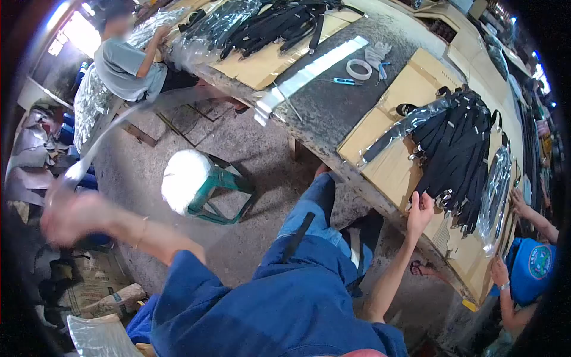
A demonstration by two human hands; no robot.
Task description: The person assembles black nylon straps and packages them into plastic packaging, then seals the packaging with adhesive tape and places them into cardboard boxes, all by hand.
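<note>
My left hand [71,215] is blurred at the far left, stretched out and shut on a long clear plastic sleeve [178,101] that runs up to the table edge. My right hand [420,212] reaches to the table's near edge and pinches the end of a black strap in the strap pile [455,157], which lies on cardboard [386,160]. Another black strap [297,237] lies across my blue-clad lap.
A white-topped green stool [193,181] stands on the concrete floor. A tape roll [358,69], a blue cutter [345,81] and a second strap pile [279,24] lie farther along the table. A person in grey [125,62] sits top left; another's hands [501,272] work at the right.
</note>
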